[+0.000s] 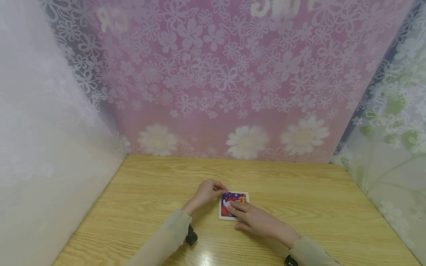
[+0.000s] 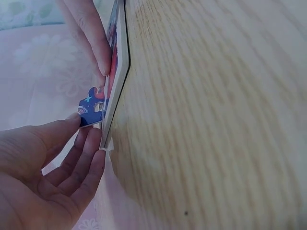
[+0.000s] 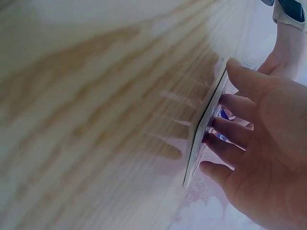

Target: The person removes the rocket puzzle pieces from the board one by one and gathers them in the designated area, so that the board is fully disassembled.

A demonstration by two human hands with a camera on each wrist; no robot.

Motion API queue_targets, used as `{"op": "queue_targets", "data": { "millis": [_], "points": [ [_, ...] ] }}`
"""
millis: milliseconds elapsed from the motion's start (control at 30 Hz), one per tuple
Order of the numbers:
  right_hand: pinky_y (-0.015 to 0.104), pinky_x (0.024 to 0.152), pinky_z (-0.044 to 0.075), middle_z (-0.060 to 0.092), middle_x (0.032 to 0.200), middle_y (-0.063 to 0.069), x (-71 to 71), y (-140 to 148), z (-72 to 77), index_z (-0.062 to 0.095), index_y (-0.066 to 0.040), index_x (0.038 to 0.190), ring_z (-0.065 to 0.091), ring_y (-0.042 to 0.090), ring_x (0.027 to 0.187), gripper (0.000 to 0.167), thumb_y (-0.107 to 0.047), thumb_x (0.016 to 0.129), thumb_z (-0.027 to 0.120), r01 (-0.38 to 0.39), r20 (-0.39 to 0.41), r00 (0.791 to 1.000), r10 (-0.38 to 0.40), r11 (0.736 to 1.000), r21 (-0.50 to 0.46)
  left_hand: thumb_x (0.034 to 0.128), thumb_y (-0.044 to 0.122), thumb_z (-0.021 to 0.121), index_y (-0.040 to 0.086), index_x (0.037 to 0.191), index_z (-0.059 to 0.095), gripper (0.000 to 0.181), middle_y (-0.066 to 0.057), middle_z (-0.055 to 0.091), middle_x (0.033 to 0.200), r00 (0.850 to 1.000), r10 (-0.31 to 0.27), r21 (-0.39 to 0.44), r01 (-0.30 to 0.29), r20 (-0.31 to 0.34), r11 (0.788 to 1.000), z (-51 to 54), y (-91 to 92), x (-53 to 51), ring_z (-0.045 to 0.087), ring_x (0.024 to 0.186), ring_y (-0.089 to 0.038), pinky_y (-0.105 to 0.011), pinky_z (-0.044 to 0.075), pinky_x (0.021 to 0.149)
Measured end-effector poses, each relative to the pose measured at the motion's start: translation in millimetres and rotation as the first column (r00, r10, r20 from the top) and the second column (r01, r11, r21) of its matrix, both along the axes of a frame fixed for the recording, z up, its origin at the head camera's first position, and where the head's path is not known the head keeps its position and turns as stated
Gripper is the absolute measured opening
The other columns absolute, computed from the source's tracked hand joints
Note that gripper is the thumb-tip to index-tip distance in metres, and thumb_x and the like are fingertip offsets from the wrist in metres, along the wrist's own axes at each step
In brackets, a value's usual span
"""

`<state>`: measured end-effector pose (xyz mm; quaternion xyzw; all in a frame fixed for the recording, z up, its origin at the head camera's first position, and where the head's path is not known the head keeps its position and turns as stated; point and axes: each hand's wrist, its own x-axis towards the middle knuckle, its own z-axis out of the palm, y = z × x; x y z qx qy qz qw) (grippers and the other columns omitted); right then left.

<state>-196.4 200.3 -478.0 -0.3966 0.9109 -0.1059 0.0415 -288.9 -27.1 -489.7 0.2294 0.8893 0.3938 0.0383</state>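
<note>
A small square jigsaw puzzle [image 1: 220,212] with a pale frame and a purple, red and orange picture lies flat on the table. My left hand [image 1: 206,193] is at its far left corner. In the left wrist view its thumb and fingers pinch a dark blue puzzle piece [image 2: 90,111] with a star on it, tilted up at the board's edge. My right hand [image 1: 261,220] rests on the puzzle with extended fingers, covering its lower right part. In the right wrist view the right fingers [image 3: 233,127] lie on the board's face, with the thumb near its edge.
The wood-grain table [image 1: 159,184] spreads around the puzzle. A pink flowered curtain [image 1: 213,92] hangs along its back edge, with pale sheets on the left [image 1: 56,129] and right [image 1: 392,147]. Dark devices are worn at both wrists.
</note>
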Motion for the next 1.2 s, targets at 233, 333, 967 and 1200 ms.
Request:
{"op": "queue_targets", "data": {
  "millis": [233,333,967,1200],
  "points": [
    [0.053,0.103,0.048,0.045,0.155,0.017,1.5,-1,1.3,0.046,-0.007,0.152,0.049,0.041,0.136,0.058,-0.034,0.103,0.06,-0.017,-0.022,1.0,0.017,1.0,0.001,0.0965,0.021,0.071,0.019,0.097,0.081,0.01,0.006,0.076,0.095,1.0,0.007,0.001,-0.007,-0.012,1.0,-2.2,0.0,0.0,0.065,0.082,-0.008,-0.027,0.054,0.075],
    [0.053,0.103,0.048,0.045,0.155,0.017,2.4,-1,2.7,0.047,-0.007,0.152,0.049,0.041,0.135,0.057,-0.033,0.103,0.06,-0.021,-0.029,0.999,0.021,1.0,0.007,0.096,0.022,0.072,0.019,0.096,0.081,0.009,0.006,0.076,0.094,1.0,0.016,0.007,-0.016,-0.018,1.0,-3.6,-1.6,-1.4,0.064,0.081,-0.006,-0.026,0.053,0.075],
    [0.055,0.105,0.046,0.041,0.159,0.014,1.6,-1,4.8,0.042,-0.011,0.155,0.047,0.044,0.137,0.059,-0.039,0.105,0.056,0.004,0.025,1.0,-0.005,1.0,0.023,0.0988,0.023,0.069,0.019,0.102,0.079,0.012,0.004,0.074,0.098,0.989,0.143,0.097,-0.146,0.043,0.985,-3.4,-55.4,-10.9,0.064,0.086,-0.011,-0.031,0.054,0.076],
    [0.055,0.105,0.046,0.042,0.158,0.015,1.8,-1,3.2,0.043,-0.01,0.154,0.047,0.043,0.137,0.059,-0.038,0.105,0.056,0.002,0.006,1.0,-0.002,1.0,0.022,0.0988,0.018,0.068,0.015,0.103,0.079,0.012,0.001,0.075,0.099,0.983,0.184,0.099,-0.186,0.026,0.978,-3.2,-79.7,-12.4,0.066,0.085,-0.013,-0.033,0.056,0.074]
  ]
}}
